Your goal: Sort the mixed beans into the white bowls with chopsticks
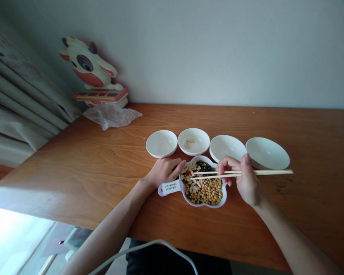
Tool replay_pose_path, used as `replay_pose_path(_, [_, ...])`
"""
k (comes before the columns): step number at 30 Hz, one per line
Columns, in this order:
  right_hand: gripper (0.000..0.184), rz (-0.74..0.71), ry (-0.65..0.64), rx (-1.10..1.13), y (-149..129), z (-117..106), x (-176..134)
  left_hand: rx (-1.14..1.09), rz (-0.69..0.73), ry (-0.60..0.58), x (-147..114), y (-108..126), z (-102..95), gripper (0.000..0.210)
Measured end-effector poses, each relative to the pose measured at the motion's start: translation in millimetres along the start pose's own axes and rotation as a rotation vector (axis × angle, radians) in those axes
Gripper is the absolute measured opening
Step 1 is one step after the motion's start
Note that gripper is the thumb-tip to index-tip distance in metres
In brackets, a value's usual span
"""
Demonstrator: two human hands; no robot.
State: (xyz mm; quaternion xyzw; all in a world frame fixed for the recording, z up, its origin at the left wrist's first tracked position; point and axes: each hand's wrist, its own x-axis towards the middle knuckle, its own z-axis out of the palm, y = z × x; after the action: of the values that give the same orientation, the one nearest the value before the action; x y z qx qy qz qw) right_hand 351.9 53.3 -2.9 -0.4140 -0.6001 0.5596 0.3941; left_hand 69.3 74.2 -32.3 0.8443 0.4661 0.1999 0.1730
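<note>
Barely started imo: few pale pieces (pixel 188 143) in one bowl (pixel 201 145), plenty left in the dish (pixel 225 196) near the desk's (pixel 103 164) front edge, right hand (pixel 248 185) clamped on chopsticks (pixel 272 172), can't tell if left hand (pixel 164 172) grips.

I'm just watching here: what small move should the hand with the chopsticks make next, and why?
Probably the right hand should pinch the chopsticks together on one pale piece in the dish: their tips look slightly apart over such pieces, and the second bowl from the left already holds a few similar pieces.
</note>
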Motion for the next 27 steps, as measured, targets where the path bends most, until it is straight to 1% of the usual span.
replay_pose_path(7, [0.081, -0.022, 0.09, 0.014, 10.5, 2.9, 0.8, 0.002, 0.002, 0.003, -0.3, -0.2, 0.0, 0.051])
replay_pose_path(14, [0.077, -0.088, 0.175, 0.037, 7.2, 4.7, -0.2, 0.006, 0.01, 0.001, 0.1, 0.3, -0.8, 0.051])
replay_pose_path(17, [0.075, -0.139, 0.259, 0.1, 2.6, 4.9, -0.7, 0.0, 0.005, 0.008, -0.2, 0.2, -0.9, 0.051])
replay_pose_path(23, [0.071, -0.312, 0.49, 0.228, -1.6, 1.1, 3.0, 0.007, 0.006, 0.01, -0.3, 1.2, -2.0, 0.052])
replay_pose_path(27, [0.068, -0.327, 0.552, 0.234, 2.9, 0.7, 7.5, 0.02, 0.005, 0.013, -0.2, 0.6, -1.2, 0.052])
